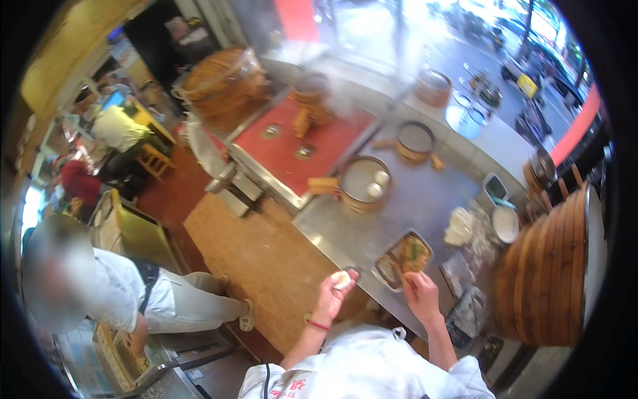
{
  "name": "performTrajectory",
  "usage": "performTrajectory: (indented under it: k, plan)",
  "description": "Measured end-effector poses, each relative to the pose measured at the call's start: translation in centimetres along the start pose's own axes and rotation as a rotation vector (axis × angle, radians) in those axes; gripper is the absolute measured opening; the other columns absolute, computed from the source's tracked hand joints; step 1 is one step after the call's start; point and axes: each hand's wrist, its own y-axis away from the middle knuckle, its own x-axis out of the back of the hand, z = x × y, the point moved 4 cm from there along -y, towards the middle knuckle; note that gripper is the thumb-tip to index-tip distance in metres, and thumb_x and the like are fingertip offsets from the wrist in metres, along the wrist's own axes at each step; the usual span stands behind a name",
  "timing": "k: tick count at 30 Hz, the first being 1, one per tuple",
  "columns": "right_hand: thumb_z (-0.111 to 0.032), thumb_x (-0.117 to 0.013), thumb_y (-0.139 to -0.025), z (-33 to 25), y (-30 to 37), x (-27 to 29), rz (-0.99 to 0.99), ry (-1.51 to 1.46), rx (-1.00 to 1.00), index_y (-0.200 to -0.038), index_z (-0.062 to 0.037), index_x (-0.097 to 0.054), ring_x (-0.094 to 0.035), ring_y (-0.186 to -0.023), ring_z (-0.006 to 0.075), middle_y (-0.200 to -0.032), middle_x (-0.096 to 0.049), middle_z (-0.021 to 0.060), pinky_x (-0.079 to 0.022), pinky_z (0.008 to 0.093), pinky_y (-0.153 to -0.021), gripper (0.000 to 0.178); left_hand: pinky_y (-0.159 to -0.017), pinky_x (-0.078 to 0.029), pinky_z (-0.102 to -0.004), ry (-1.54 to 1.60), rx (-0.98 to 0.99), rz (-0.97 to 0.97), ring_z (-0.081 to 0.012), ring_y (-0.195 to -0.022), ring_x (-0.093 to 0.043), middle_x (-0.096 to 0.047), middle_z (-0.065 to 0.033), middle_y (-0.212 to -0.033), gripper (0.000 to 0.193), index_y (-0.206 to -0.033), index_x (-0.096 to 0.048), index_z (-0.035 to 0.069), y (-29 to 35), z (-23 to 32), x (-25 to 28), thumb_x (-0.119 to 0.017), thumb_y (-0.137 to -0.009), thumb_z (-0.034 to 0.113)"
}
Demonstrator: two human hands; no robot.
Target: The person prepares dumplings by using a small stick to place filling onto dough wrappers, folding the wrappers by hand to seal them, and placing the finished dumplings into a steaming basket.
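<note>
In my left hand (328, 300), a small pale piece of dough (341, 280) rests at the fingers, held off the table's edge. My right hand (421, 293) is closed at the near rim of a metal tray (379, 267) of brown filling with green bits (415, 250). A thin brown stick-like tool (397, 266) runs from its fingers into the tray; its exact kind is hard to make out. Beyond the tray, a round steamer (359, 188) holds a few white buns (378, 184) on its right side.
White dough (458, 227) lies by scattered flour and a white bowl (505, 225) at right. Tall stacked steamers (541, 269) flank it. A smaller steamer (415, 138) stands farther back; steam rises over the red-topped stove (276, 156). A co-worker (143, 286) stands at left.
</note>
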Motion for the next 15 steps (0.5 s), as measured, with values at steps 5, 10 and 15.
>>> performTrajectory:
  k: [5, 10, 15]
  plan:
    - [-0.017, -0.074, -0.082, 3.5, 1.8, 2.1, 0.05, 0.233, 0.053, -0.1, -0.005, -0.065, -0.061, -0.088, 0.032, -0.092, -0.062, 0.0119, -0.049, 0.0434, -0.074, 0.024, -0.102, -0.056, -0.0408, -0.099, 0.004, 0.059, -0.0387, -0.123, -0.061, -0.063, -0.0257, -0.124, 0.026, -0.122, -0.055, -0.009, 0.0, -2.5, -4.0, -0.044, -0.103, 0.004]
    - [-0.019, -0.071, -0.085, 3.9, 3.2, -1.9, -0.268, 0.428, -0.126, -0.119, -0.0015, -0.058, -0.066, -0.088, 0.0324, -0.101, -0.063, 0.0143, -0.053, 0.042, -0.073, 0.041, -0.098, -0.057, -0.0422, -0.159, 0.081, 0.068, -0.0356, -0.114, -0.065, -0.064, -0.0237, -0.121, 0.023, -0.121, -0.056, -0.005, -0.6, -3.5, -3.7, -0.047, -0.102, 0.003]
    - [-0.002, -0.059, -0.084, 6.5, 3.3, -5.4, -0.282, 0.469, -0.193, -0.117, -0.0005, -0.054, -0.07, -0.074, 0.0372, -0.093, -0.065, 0.0191, -0.058, 0.045, -0.063, 0.034, -0.092, -0.058, -0.0387, -0.105, 0.114, 0.045, -0.0291, -0.104, -0.067, -0.066, -0.0228, -0.118, 0.024, -0.121, -0.057, -0.003, -2.3, -4.3, -2.8, -0.05, -0.098, 0.001]
